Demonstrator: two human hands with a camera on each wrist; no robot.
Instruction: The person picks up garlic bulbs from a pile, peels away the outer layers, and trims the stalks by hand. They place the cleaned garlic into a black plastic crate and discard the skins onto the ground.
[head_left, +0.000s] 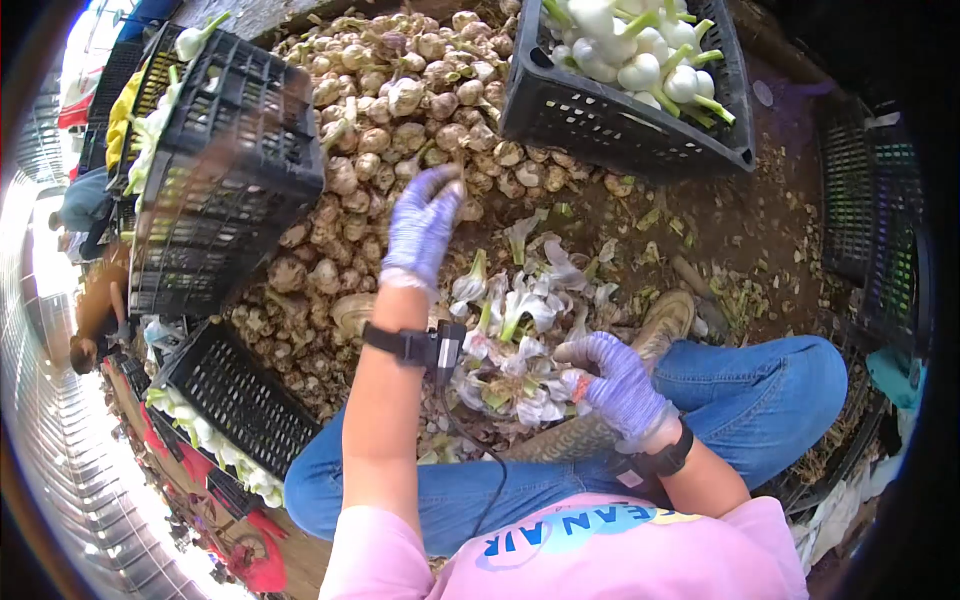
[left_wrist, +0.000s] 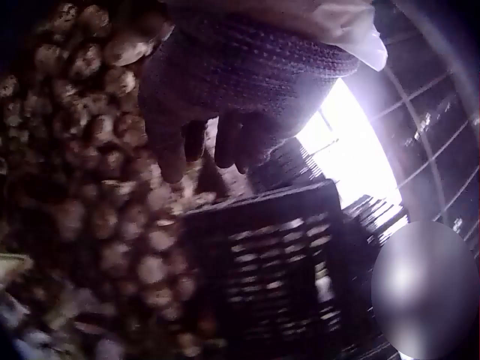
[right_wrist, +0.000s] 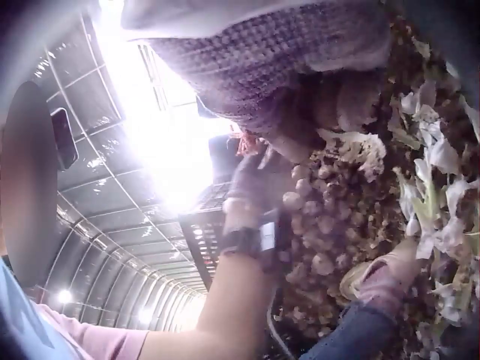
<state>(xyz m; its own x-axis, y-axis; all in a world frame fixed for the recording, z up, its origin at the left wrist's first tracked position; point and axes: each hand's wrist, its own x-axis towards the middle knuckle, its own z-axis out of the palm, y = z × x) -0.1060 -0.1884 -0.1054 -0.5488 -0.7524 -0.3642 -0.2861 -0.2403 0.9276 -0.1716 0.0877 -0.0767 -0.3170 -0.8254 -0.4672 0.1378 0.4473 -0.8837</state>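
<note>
My gloved left hand [head_left: 425, 225] reaches over a big pile of unpeeled garlic bulbs [head_left: 405, 97], its fingers loosely bent. In the left wrist view the left hand's fingers [left_wrist: 172, 154] point down close to the pile, with no bulb between them. My gloved right hand [head_left: 615, 385] is by my shin, beside a heap of garlic skins and stem ends [head_left: 525, 310]. Its fingers are bent, with an orange-red bit [right_wrist: 246, 141] at the fingertips; I cannot tell whether the palm holds anything. Some pale peel [right_wrist: 360, 150] shows past the right hand.
Peeled white bulbs with green stems [head_left: 645, 60] fill a black crate [head_left: 620, 130] at the far right. Another black crate [head_left: 225, 175] stands on the left, a further crate [head_left: 240, 400] below it. My crossed legs [head_left: 760, 390] frame the near side. Other people [head_left: 85, 215] are at the far left.
</note>
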